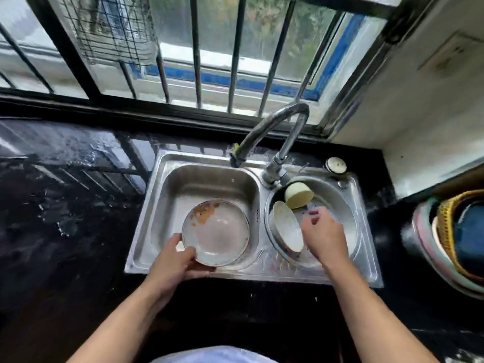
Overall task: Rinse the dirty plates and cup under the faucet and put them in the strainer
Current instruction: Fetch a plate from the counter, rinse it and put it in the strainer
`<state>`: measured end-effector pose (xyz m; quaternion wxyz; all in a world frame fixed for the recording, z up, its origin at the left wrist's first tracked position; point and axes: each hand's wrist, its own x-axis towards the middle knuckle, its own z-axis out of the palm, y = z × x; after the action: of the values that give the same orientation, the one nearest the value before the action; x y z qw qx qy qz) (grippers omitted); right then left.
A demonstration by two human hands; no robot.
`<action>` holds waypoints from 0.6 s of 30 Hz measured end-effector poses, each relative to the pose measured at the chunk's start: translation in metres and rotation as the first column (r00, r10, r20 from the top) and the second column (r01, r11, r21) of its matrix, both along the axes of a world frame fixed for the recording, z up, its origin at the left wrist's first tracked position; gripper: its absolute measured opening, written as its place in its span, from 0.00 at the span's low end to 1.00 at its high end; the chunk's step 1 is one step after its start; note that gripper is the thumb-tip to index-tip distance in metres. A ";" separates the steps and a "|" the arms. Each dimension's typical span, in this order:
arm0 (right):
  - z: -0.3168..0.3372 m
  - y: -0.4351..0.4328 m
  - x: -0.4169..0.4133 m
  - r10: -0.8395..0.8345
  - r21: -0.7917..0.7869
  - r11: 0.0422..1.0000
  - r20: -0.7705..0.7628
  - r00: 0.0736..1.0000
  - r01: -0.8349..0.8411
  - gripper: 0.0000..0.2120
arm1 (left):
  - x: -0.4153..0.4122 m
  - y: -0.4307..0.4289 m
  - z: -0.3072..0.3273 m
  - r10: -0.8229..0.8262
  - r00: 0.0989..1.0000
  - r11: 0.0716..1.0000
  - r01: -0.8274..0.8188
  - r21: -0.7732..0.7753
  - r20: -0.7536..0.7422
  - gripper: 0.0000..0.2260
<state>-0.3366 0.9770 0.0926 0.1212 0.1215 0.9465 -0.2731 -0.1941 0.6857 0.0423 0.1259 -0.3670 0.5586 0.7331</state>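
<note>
Left hand (175, 260) grip pinches dirty plate's (216, 233) near rim; right hand (323, 237) open, empty.

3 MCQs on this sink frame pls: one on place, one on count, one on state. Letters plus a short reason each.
1. Where is the dirty plate?
A. In the left basin
B. In the right basin
C. On the counter

2. How many dishes sit in the strainer?
A. None
B. Two
C. Four

3. What is the right hand doing?
A. Holding the cup
B. Turning the faucet
C. Open and empty, over the strainer

Key:
1 A: the left hand has a grip on the plate's rim over the left basin, orange residue on its far-left part.
2 B: a clean plate leans on edge and a pale cup lies behind it.
3 C: its fingers are spread beside the clean plate with nothing in them; no water shows at the faucet.
</note>
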 end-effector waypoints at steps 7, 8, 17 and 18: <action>-0.041 -0.007 -0.179 -0.284 -0.431 0.797 0.350 0.893 0.423 0.24 | -0.094 0.000 -0.007 -0.019 0.999 1.000 0.020 -0.014 0.047 0.19; -0.049 -0.012 -0.193 -0.272 -0.447 0.771 0.412 0.870 0.453 0.23 | -0.100 0.002 -0.007 -0.005 0.999 1.000 0.006 -0.009 0.050 0.19; -0.103 -0.019 -0.224 -0.224 -0.428 0.821 0.368 0.902 0.379 0.18 | -0.124 0.015 -0.012 0.111 0.993 0.993 -0.113 0.044 0.042 0.22; -0.104 -0.018 -0.223 -0.227 -0.435 0.815 0.369 0.901 0.384 0.18 | -0.125 0.014 -0.012 0.122 0.992 0.991 -0.123 0.047 0.041 0.22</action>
<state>-0.5596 0.9589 -0.0116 0.2447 0.2782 0.7816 -0.5018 -0.3189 0.6995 0.0307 0.1003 -0.4112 0.5143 0.7459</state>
